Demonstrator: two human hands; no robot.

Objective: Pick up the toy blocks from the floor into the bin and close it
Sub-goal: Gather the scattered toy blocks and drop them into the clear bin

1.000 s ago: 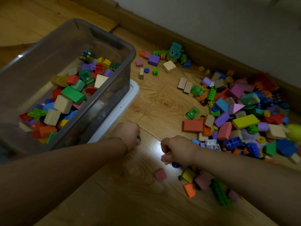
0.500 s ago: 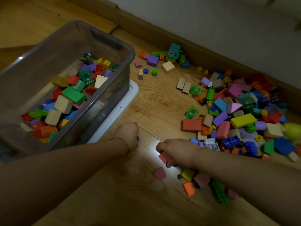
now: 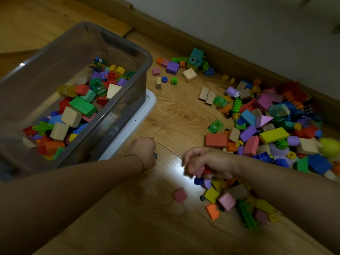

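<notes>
Presently, a pink foam block (image 3: 197, 171) is clutched in the right hand (image 3: 207, 162) over multicoloured toy blocks (image 3: 274, 134) strewn on the floor (image 3: 119, 218), while a small dark piece (image 3: 155, 155) is fisted in the left hand (image 3: 142, 151) beside the open translucent grey plastic bin (image 3: 147, 57), evidently for transfer.

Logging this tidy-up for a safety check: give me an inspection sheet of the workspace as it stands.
Surface: glossy wooden plank floor, glare near the hands.
Job's things: translucent grey plastic bin, open, partly filled with blocks, standing on a white lid; large pile of mixed coloured toy blocks on the floor at right; loose pink foam cube near the hands.
Clutter: green translucent toy car and teal toy among the blocks.
Hands: left hand fisted round a small dark piece; right hand grips a pink block over the pile.
Cables: nothing seen.
Surroundings: wooden skirting board, pale wall.
</notes>
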